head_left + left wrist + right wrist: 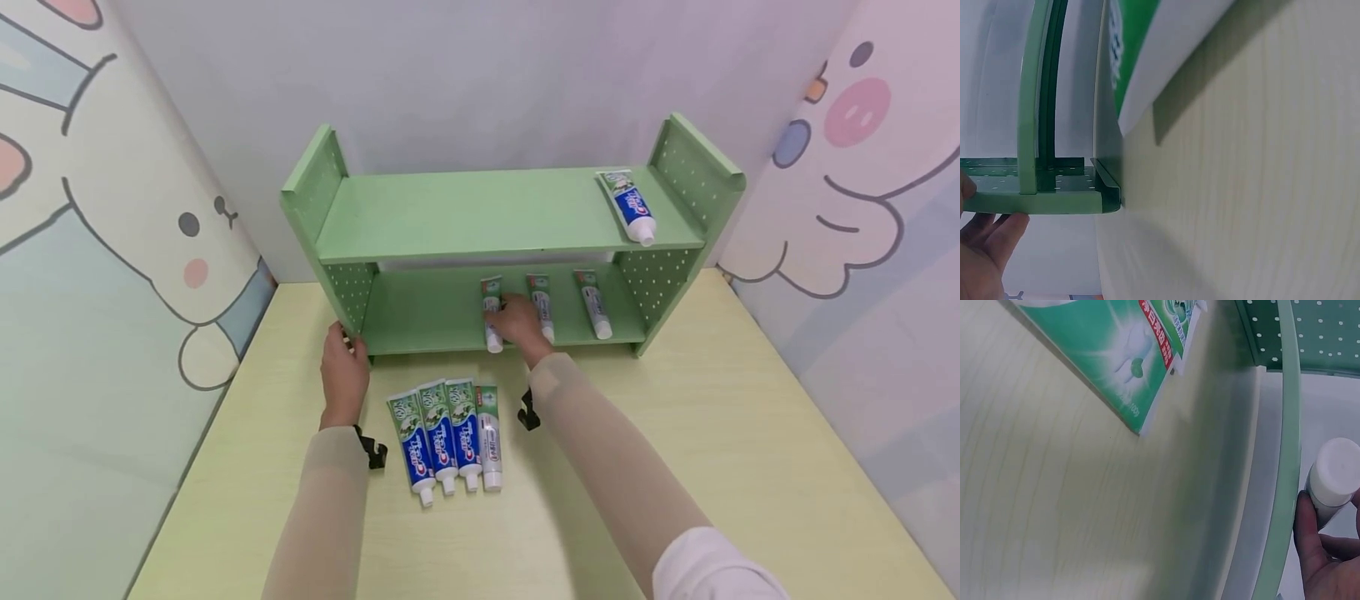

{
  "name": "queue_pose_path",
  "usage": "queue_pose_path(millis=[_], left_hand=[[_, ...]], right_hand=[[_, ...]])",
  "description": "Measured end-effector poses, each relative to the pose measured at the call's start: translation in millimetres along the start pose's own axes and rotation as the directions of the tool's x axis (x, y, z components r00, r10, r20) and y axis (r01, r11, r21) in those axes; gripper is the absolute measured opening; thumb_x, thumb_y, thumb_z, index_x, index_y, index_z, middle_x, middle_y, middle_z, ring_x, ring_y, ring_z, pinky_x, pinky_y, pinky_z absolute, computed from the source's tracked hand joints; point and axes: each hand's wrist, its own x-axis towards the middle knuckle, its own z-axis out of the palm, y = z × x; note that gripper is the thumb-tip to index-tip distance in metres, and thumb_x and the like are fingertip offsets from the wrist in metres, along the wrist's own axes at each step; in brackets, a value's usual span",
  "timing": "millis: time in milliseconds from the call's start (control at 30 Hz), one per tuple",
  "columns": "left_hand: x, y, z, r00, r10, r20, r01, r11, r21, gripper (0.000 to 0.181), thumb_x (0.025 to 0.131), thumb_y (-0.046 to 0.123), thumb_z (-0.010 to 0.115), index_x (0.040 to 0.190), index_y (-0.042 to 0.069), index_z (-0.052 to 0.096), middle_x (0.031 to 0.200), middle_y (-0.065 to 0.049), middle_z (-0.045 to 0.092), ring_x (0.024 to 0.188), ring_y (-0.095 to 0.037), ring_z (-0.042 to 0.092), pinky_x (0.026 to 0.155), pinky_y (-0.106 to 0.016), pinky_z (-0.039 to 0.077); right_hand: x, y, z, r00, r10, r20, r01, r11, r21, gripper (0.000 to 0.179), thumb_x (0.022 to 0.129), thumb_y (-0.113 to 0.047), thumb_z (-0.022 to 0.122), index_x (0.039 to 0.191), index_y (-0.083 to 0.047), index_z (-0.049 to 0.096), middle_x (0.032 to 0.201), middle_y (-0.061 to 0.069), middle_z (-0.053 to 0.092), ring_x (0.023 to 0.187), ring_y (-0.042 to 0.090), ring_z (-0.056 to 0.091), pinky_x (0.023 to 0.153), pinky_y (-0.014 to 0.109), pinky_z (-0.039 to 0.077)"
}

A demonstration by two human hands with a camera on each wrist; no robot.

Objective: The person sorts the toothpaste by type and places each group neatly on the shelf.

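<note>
My right hand [521,323] pinches a green-and-white toothpaste tube [492,327] on the lower level of a green two-tier shelf [450,208]. In the right wrist view, its white cap [1339,470] shows just past the shelf's front edge, between thumb and fingers. Two similar tubes lie to its right on that level: a middle one [542,302], partly behind my hand, and a right one [593,305]. My left hand [346,377] grips the shelf's left side panel [1054,203] low down, thumb and fingers on opposite sides of its edge.
On the table [750,467], before the shelf, three blue-and-green toothpaste tubes [437,433] lie beside one green-and-white tube [489,437]. Another blue-and-green tube [628,207] lies on the upper level at right. Walls with cartoon animals stand at both sides.
</note>
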Motion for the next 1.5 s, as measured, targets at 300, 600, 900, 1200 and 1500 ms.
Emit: queue_pose_path(millis=[300, 600, 900, 1200, 1500], left_hand=[[0.3, -1.1, 0.8, 1.0, -0.002, 0.0, 0.002, 1.0, 0.01, 0.041, 0.104, 0.017, 0.043, 0.14, -0.001, 0.037, 0.13, -0.022, 0.05, 0.113, -0.038, 0.056, 0.082, -0.048, 0.054], [-0.6, -1.3, 0.8, 1.0, 0.004, -0.002, -0.004, 1.0, 0.005, 0.04, 0.105, 0.017, 0.043, 0.14, -0.001, 0.037, 0.13, -0.022, 0.05, 0.114, -0.038, 0.054, 0.084, -0.048, 0.053], [0.3, -0.2, 0.1, 1.0, -0.005, 0.004, 0.005, 1.0, 0.003, 0.041, 0.105, 0.018, 0.042, 0.14, -0.001, 0.037, 0.13, -0.022, 0.05, 0.114, -0.038, 0.055, 0.083, -0.047, 0.054], [-0.6, 0.3, 0.5, 1.0, -0.003, 0.002, 0.003, 1.0, 0.002, 0.041, 0.105, 0.019, 0.042, 0.14, -0.001, 0.037, 0.129, -0.022, 0.05, 0.114, -0.037, 0.055, 0.082, -0.047, 0.054], [0.6, -0.6, -1.0, 1.0, 0.003, 0.002, -0.003, 1.0, 0.004, 0.042, 0.104, 0.019, 0.042, 0.14, -0.001, 0.037, 0.128, -0.022, 0.051, 0.112, -0.037, 0.056, 0.081, -0.046, 0.054]], right_hand=[[3.9, -1.4, 5.6, 1.0, 0.0, 0.007, 0.0, 1.0, -0.004, 0.059, 0.096, -0.029, 0.061, 0.141, 0.004, 0.043, 0.12, 0.019, 0.058, 0.096, 0.027, 0.06, 0.078, 0.036, 0.054], [3.0, -1.8, 11.2, 0.998, -0.051, -0.02, 0.051, 0.999, -0.014, 0.058, 0.097, -0.03, 0.061, 0.14, 0.005, 0.044, 0.115, 0.017, 0.06, 0.089, 0.025, 0.061, 0.074, 0.035, 0.054], [5.4, -3.2, 13.3, 0.996, -0.085, -0.037, 0.081, 0.991, -0.104, 0.051, 0.097, -0.031, 0.061, 0.132, 0.006, 0.052, 0.108, 0.017, 0.061, 0.088, 0.026, 0.06, 0.076, 0.038, 0.052], [3.6, -2.0, 13.4, 0.997, -0.059, -0.055, 0.052, 0.992, -0.117, 0.049, 0.098, -0.032, 0.06, 0.131, 0.004, 0.055, 0.117, 0.016, 0.061, 0.093, 0.026, 0.061, 0.079, 0.039, 0.053], [-0.2, 0.2, 11.4, 0.995, -0.07, -0.065, 0.061, 0.989, -0.133, 0.033, 0.1, -0.033, 0.056, 0.104, -0.001, 0.063, 0.09, 0.011, 0.06, 0.073, 0.021, 0.057, 0.061, 0.035, 0.049]])
